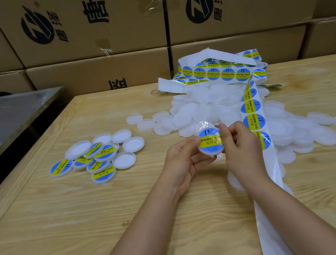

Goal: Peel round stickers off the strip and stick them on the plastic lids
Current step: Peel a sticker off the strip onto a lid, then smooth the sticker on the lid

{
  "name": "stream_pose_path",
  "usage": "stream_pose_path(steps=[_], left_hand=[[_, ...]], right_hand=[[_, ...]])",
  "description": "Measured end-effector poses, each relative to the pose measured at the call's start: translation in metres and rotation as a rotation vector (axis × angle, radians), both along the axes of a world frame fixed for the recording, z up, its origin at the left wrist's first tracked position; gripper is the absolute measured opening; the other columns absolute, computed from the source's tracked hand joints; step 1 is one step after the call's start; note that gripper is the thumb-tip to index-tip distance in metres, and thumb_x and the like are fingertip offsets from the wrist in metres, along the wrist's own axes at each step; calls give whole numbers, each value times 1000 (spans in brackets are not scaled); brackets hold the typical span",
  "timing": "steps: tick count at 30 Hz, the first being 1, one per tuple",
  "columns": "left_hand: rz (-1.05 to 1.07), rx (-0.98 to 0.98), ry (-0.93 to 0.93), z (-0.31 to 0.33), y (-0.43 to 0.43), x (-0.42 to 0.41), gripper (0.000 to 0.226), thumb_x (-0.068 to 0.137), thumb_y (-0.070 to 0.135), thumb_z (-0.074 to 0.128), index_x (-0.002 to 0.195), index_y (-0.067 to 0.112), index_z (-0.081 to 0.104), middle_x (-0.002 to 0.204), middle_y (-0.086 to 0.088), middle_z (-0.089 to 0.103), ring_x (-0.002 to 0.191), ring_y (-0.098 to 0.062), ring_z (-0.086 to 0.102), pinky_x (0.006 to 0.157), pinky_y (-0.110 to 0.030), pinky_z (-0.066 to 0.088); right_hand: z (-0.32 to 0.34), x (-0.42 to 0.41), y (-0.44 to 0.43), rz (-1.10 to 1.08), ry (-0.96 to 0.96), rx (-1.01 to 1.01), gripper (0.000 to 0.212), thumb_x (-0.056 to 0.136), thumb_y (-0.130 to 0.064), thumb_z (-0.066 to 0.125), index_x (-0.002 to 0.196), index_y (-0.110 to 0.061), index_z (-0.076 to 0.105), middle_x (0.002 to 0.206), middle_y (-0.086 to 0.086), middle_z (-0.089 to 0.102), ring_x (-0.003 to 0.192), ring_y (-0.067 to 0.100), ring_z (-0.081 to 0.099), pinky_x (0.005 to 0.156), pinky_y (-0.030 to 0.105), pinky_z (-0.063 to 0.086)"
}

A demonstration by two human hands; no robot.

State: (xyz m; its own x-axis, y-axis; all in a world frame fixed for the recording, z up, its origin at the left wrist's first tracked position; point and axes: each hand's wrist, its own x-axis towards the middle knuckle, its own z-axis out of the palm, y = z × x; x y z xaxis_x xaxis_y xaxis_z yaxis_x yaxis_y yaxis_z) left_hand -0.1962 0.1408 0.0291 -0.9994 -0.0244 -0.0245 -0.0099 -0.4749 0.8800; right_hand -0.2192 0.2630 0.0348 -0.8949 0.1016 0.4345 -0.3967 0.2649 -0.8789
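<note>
Right now the left hand (181, 160) cups a white lid (211, 154) just above the table (69, 233), its fingers curled round the rim. The right hand (241, 146) pinches the right side of a blue-and-yellow sticker (209, 140) that lies over the lid's face. The sticker's upper part shines and looks as if it stands off the plastic, though I cannot tell how much of it is stuck down. The main risk, as I judge it, is a crooked or off-centre label: if the right fingers let go before the round edges line up, the glue grabs and the sticker overhangs the rim. Pressing from the edges inward could trap a bubble or fold a crease; smoothing from the middle outward looks safer. The strip (252, 113) runs just beside the right wrist toward the near table edge, so a careless forearm could drag it, and the loose heap of bare lids (203, 103) with it. The finished lids (96, 159) lie well apart to the left.
</note>
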Motion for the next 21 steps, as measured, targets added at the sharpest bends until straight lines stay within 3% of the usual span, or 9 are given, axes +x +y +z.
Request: stream_pose_path(steps=[4,7,10,14,18,21], left_hand=[[112,9,-51,3,-5,-1,20,93,13,53,85,7,70,79,-11,72,70,-20,71,58,-29,57],[366,-60,-58,7,-18,-7,15,92,13,56,82,11,67,74,-6,69,65,-17,68,56,-27,56],[705,-490,86,6,-46,-8,14,92,17,57,82,19,66,75,0,66,71,-15,60,69,-31,52],[990,-1230,88,-4,-92,1,23,94,22,55,110,16,70,101,-4,71,94,-23,61,80,-33,43],[979,-1656,85,-14,-111,2,17,84,1,59,94,0,72,82,-22,69,78,-40,62,76,-46,44],[879,-1816,-152,-18,-113,0,32,85,8,52,115,8,63,90,-19,68,94,-34,60,102,-39,24]], right_hand=[[2,1,4,11,50,167,19,94,-26,53,78,-17,55,66,-6,59,60,8,52,57,23,36],[9,-3,13,-133,163,242,13,92,-20,56,98,-12,63,80,0,58,71,14,47,68,23,31],[13,-12,28,-352,224,398,31,90,-19,60,116,-2,59,100,19,58,93,34,49,82,34,30],[9,-18,42,-478,8,524,50,88,-23,60,133,-5,47,125,25,45,111,42,40,88,43,29],[7,-22,50,-403,-152,515,52,91,-22,55,138,-8,39,133,24,40,120,42,35,95,44,29],[8,-25,53,-352,-188,432,46,93,-22,51,136,-9,42,126,25,49,117,41,40,96,40,28]])
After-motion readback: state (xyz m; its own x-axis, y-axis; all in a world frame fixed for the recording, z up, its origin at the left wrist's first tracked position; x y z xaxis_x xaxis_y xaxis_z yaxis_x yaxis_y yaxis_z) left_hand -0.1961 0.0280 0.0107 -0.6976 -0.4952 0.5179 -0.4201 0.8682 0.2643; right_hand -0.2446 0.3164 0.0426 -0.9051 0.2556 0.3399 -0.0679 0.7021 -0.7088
